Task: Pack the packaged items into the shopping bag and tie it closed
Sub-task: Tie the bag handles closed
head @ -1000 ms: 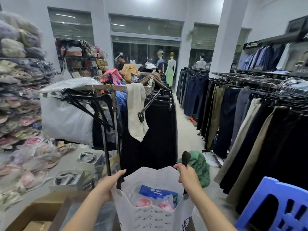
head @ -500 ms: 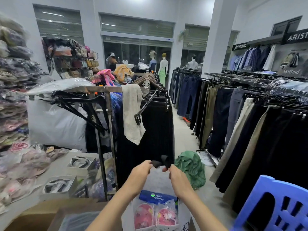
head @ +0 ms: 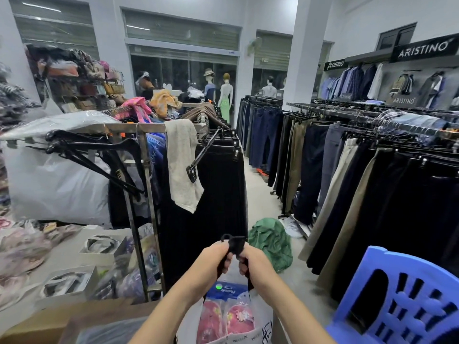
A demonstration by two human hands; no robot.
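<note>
A white shopping bag [head: 263,319] with black lettering hangs in front of me at the bottom centre. Inside it shows a clear packet [head: 224,316] with a blue header card and two pink items. The bag's black handles [head: 234,243] are drawn together above it. My left hand [head: 213,260] grips the left handle strap and my right hand [head: 253,263] grips the right one. Both hands touch at the handles, fingers curled round the straps.
A metal clothes rack [head: 146,194] with black skirts and hangers stands just ahead left. Racks of trousers [head: 360,194] line the right. A blue plastic chair [head: 402,299] is at the lower right. A green cloth bundle [head: 270,242] lies on the aisle floor. Cardboard boxes [head: 49,321] sit lower left.
My hands have come together from the bag's two sides, closing its mouth and bringing the black handles up into one bunch. The bag has risen slightly.
</note>
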